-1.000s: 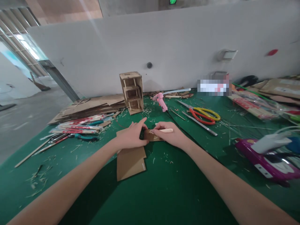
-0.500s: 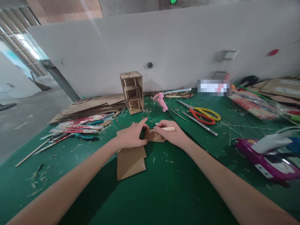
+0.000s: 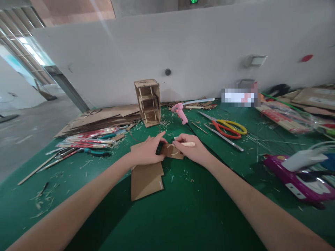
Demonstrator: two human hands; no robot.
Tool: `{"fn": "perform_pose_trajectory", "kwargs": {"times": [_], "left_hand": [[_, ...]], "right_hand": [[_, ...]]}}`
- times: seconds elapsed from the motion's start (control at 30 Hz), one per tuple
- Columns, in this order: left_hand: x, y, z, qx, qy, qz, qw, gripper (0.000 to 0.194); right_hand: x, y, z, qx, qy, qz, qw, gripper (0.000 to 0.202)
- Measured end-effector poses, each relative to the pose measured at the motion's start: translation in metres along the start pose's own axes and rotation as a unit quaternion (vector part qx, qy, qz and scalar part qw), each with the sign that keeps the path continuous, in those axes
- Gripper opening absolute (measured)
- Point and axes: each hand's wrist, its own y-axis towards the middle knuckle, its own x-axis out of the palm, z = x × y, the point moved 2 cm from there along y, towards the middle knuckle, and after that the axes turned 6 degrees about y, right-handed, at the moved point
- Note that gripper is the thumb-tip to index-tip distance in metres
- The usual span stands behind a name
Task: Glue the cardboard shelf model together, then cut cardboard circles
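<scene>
My left hand (image 3: 149,150) lies on a sheet of brown cardboard (image 3: 146,179) with its fingers apart, pressing down near the sheet's top. Under its fingertips is a smaller cardboard piece (image 3: 171,151) carrying pale curved strokes. A dark patch shows beneath the palm, and I cannot make out what it is. My right hand (image 3: 192,148) is closed in a writing grip round a pale pen-like stick (image 3: 188,144), its tip close to the small piece's upper right. Whether the tip touches the cardboard cannot be seen.
A cardboard shelf model (image 3: 148,103) stands behind the hands. Right of it lie a pink glue gun (image 3: 180,113), scissors (image 3: 227,127) and a utility knife (image 3: 225,137). Wrapped sticks (image 3: 89,139) and pliers (image 3: 96,152) lie left; a purple power strip (image 3: 295,181) sits right.
Almost nothing differs. The whole view has shifted very slightly, and both hands keep their places on the cardboard.
</scene>
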Motion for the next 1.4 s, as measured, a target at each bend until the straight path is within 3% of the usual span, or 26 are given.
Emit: {"fn": "perform_pose_trajectory", "kwargs": {"times": [0.2, 0.4, 0.6, 0.8, 1.03, 1.2, 1.4], "left_hand": [[0.000, -0.001, 0.003, -0.001, -0.018, -0.012, 1.000, 0.083], [-0.001, 0.000, 0.004, 0.002, -0.023, -0.020, 1.000, 0.081], [0.002, 0.002, -0.001, 0.007, -0.018, -0.010, 1.000, 0.081], [0.006, 0.003, -0.006, 0.025, -0.030, -0.002, 0.999, 0.081], [0.006, 0.004, -0.005, 0.008, -0.022, -0.006, 1.000, 0.080], [0.007, 0.005, -0.009, 0.014, -0.022, -0.003, 1.000, 0.080], [0.005, 0.004, -0.006, 0.011, -0.025, -0.014, 1.000, 0.078]], "right_hand": [[0.001, -0.001, -0.002, -0.001, 0.030, -0.075, 0.997, 0.024], [0.001, 0.000, 0.003, 0.003, 0.033, -0.043, 0.999, 0.026], [0.001, -0.001, -0.003, 0.014, 0.066, -0.090, 0.994, 0.027], [0.001, 0.001, -0.003, 0.011, 0.057, -0.078, 0.995, 0.025], [0.002, -0.001, -0.005, 0.028, 0.079, -0.112, 0.990, 0.027], [0.002, 0.000, -0.003, 0.005, 0.038, -0.065, 0.997, 0.027], [0.002, -0.001, -0.007, 0.030, 0.090, -0.123, 0.988, 0.028]]}}
